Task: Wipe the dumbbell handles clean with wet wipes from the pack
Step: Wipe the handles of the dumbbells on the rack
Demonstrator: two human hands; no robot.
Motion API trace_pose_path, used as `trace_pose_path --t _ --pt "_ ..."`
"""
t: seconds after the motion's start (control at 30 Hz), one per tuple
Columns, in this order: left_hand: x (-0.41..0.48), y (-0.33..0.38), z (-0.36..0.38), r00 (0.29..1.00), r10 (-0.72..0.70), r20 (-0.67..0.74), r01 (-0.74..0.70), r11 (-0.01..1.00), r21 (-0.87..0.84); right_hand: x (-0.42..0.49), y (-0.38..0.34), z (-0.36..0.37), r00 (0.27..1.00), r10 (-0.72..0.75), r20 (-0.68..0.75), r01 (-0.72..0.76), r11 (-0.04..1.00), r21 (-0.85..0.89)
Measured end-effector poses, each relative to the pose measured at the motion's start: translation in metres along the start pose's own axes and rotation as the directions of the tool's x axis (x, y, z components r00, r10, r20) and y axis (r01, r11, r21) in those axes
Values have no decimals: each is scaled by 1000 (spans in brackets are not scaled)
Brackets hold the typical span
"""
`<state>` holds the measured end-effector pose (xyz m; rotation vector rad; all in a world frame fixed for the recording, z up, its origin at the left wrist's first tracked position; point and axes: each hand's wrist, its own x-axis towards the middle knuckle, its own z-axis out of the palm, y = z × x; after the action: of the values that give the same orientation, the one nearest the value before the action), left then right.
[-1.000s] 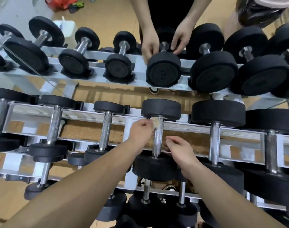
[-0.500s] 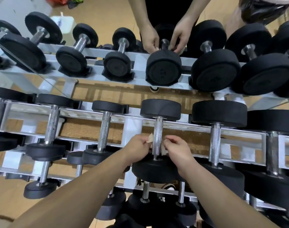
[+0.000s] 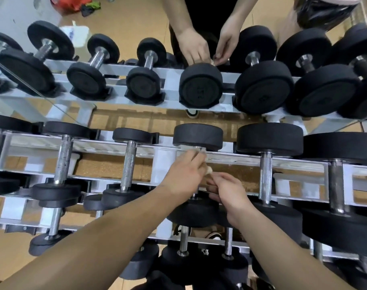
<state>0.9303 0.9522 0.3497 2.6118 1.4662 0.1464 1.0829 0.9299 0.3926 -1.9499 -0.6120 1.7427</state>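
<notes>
A black dumbbell (image 3: pixel 197 136) lies on the white rack (image 3: pixel 163 162) in front of me, its steel handle hidden under my hands. My left hand (image 3: pixel 183 176) is wrapped over the upper part of the handle, pressing a white wet wipe (image 3: pixel 207 169) that sticks out near the far weight. My right hand (image 3: pixel 228 191) pinches the same wipe from the right, just below. A white wipes pack (image 3: pixel 77 31) stands on the floor at the far left, seen in the mirror.
More dumbbells (image 3: pixel 129 162) sit on the rack to either side, with smaller ones (image 3: pixel 183 241) on a lower tier. A wall mirror (image 3: pixel 199 91) behind the rack shows the rack and my own hands reflected. Cork floor lies below.
Both hands have slid along the handle: down toward the near weight half a second ago, now back up toward the far weight, with the wipe between them.
</notes>
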Motion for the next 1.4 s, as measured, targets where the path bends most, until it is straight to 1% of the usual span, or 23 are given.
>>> trace_pose_path --t 0.07,0.13,0.17,0.27,0.33,0.43,0.5,0.53,0.6,0.63,0.67,0.77,0.8,0.87,0.93,1.03,1.07,1.17,1.23,1.27,1.33,1.37,1.4 --pt "3 0 2 994 79 79 -82 996 27 -2 1 -5 1000 -5 -3 5 1000 7" --pt "12 -3 -2 966 200 165 -220 969 115 -4 2 -6 1000 -4 -2 4 1000 7" --pt "20 -1 -9 950 200 242 -244 955 170 -6 2 -6 1000 -5 1 5 1000 7" --pt "40 18 -24 895 78 440 -262 889 375 -7 5 -7 1000 7 -1 -7 1000 21" --pt "45 28 -25 850 9 527 -293 839 459 -9 6 -10 1000 4 3 -4 1000 30" --pt "40 30 -22 810 44 585 -373 808 456 -12 5 -15 1000 -6 1 5 999 38" --pt "34 35 -24 753 96 650 -443 806 394 -16 5 -18 1000 -2 -14 3 999 53" --pt "32 36 -27 728 111 677 -450 822 349 -16 6 -19 1000 5 -31 -3 999 54" --pt "35 35 -36 697 122 707 -396 887 237 -17 6 -22 997 13 -74 -10 999 32" --pt "39 34 -38 685 121 718 -387 895 219 -17 6 -23 996 21 -88 -18 999 30" --pt "45 33 -39 684 103 722 -394 886 247 -17 7 -24 995 29 -91 -25 999 39" --pt "62 36 -35 701 -2 714 -448 777 443 -14 9 -25 996 46 -79 -39 995 93" --pt "65 38 -31 684 -36 729 -453 762 463 -13 10 -25 996 54 -75 -47 995 93" --pt "65 44 -25 610 -94 787 -494 731 470 -14 10 -25 995 72 -65 -67 995 76" --pt "64 49 -27 556 -108 824 -519 729 445 -17 10 -27 995 77 -56 -72 994 78" --pt "67 49 -38 524 -81 848 -463 809 363 -21 10 -31 998 39 -48 -34 994 105" --pt "68 48 -43 526 -60 849 -432 840 327 -21 9 -33 998 26 -54 -20 994 108" --pt "60 49 -54 572 34 820 -290 943 163 -22 8 -36 999 -8 -54 14 993 115" --pt "47 52 -62 619 70 782 -141 990 23 -25 5 -37 998 -47 -46 53 991 121" --pt "41 51 -64 657 60 751 -55 998 -31 -26 3 -38 997 -66 -48 71 991 114" --pt "31 45 -65 746 -13 666 155 976 -155 -28 1 -44 992 -111 -65 116 990 84" --pt "30 42 -63 783 -82 617 295 922 -252 -29 -1 -48 988 -131 -79 136 989 59" --pt "31 40 -63 806 -173 566 433 825 -365 -29 -3 -53 984 -149 -96 152 988 32"
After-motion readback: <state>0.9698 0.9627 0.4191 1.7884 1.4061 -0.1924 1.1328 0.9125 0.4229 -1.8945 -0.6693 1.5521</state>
